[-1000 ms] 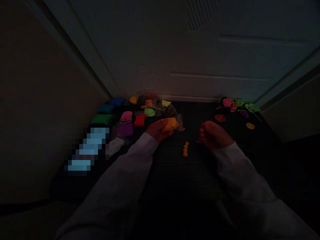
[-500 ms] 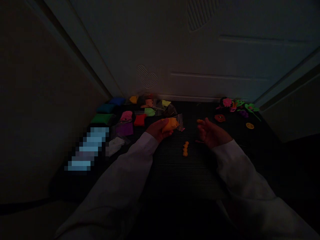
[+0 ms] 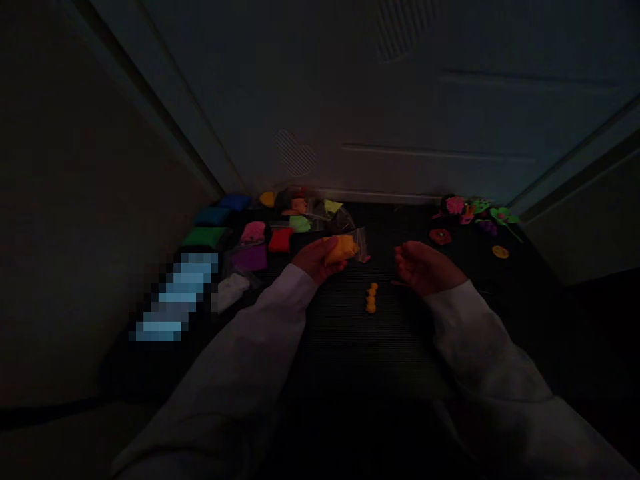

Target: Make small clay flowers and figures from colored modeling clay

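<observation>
My left hand (image 3: 320, 261) is wrapped round a bag of orange modelling clay (image 3: 341, 249), whose clear plastic end points right. To the right, my right hand (image 3: 425, 267) is raised over the dark table with its fingers curled in. The small piece of orange clay seen in it half a second ago is now hidden by the fingers. Between and below the hands, several small orange clay balls (image 3: 371, 299) lie in a short row on the table. Beside the right hand's fingers a thin pinkish stick-like thing (image 3: 399, 283) shows, too dim to name.
Bags of coloured clay crowd the left and back, among them green (image 3: 205, 237), red (image 3: 281, 240), purple (image 3: 250, 257) and white (image 3: 231, 293). A blurred bright screen (image 3: 183, 293) lies at left. Finished clay pieces, including a pink flower (image 3: 455, 205) and yellow disc (image 3: 500, 252), sit back right. A white panel (image 3: 320, 87) rises behind.
My right hand's fingers opened slightly, showing a small piece of orange clay, then curled over it again. The left hand and its bag have stayed put.
</observation>
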Tool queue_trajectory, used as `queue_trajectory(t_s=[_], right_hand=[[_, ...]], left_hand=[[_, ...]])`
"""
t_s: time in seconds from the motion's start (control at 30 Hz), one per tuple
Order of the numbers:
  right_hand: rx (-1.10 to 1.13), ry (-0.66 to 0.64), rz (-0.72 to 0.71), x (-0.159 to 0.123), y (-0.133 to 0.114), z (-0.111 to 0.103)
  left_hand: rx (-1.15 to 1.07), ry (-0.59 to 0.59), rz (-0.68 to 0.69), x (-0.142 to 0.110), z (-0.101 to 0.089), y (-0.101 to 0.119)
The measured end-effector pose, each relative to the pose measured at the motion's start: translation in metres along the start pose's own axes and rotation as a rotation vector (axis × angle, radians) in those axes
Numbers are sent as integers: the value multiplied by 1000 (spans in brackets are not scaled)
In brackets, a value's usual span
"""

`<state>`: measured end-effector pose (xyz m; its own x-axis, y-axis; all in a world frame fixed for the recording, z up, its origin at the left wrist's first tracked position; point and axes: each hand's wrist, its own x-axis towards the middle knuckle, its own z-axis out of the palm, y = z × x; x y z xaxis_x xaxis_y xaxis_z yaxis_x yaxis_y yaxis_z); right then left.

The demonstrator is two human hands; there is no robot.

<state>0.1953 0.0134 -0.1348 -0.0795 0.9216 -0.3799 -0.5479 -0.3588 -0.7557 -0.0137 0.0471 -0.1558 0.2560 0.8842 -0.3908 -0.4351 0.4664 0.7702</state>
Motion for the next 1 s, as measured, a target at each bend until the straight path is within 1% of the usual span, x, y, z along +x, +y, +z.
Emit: queue_trajectory(t_s=[0.13,0.27,0.33,0.47,0.6,0.67,0.73,0.8,0.93,1.0], right_hand=[[-11,-8,-73,0,1,1],[-93,-17,-156,-1,3,4],[-132,-30,-174,-3,3,5],[-159,-62,-135,-5,2,7],[-124,-171,-66,-4,2,8],[-150,-176,-47,-3,4,9],[-206,-146,-76,-3,8,10],[-307,-105,-133,-3,12,12],[-655,48,-279,-8,19,15],[-794,111,-347,-10,20,16]], left_hand=[[-1,-6,3,1,-1,-1],[8,-10,-4,1,-2,-1],[12,-1,-4,0,0,0],[14,-20,5,-2,3,1],[42,-84,22,-3,4,-2],[77,-126,38,-5,4,-5],[115,-166,46,-7,5,-7],[141,-181,55,-9,7,-9],[186,-189,110,-13,11,-13],[215,-198,137,-14,12,-15]])
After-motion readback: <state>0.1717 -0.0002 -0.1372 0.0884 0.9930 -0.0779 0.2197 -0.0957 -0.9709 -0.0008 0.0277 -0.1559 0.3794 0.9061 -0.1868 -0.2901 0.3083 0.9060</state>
